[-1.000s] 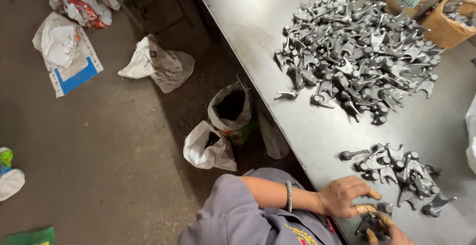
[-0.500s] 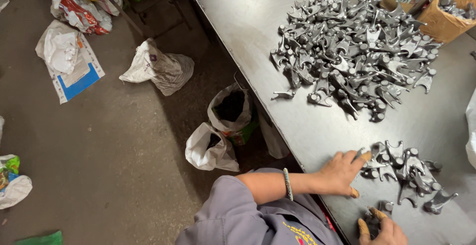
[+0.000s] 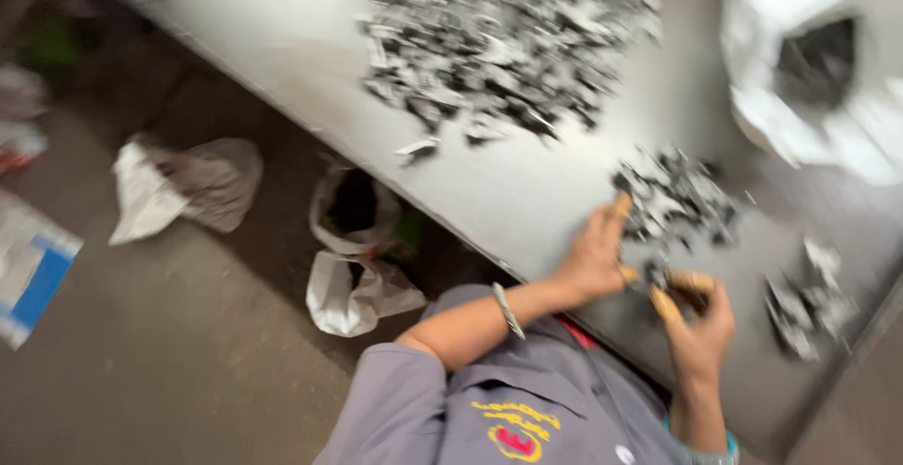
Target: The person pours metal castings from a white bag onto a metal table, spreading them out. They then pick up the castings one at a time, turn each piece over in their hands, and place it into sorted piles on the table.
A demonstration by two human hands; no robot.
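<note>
Fingers (image 3: 621, 206) against small metal-part heap (image 3: 677, 204)

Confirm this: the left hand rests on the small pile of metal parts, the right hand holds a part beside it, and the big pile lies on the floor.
One thing is wrong: the big pile lies on the table, not the floor, as the head view shows. The rest stands: the left hand rests at the small pile, and the right hand holds a dark part beside it, though blur hides its shape.

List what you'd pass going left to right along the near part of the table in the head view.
Left hand → small pile of metal parts → right hand → smaller heap of metal parts.
</note>
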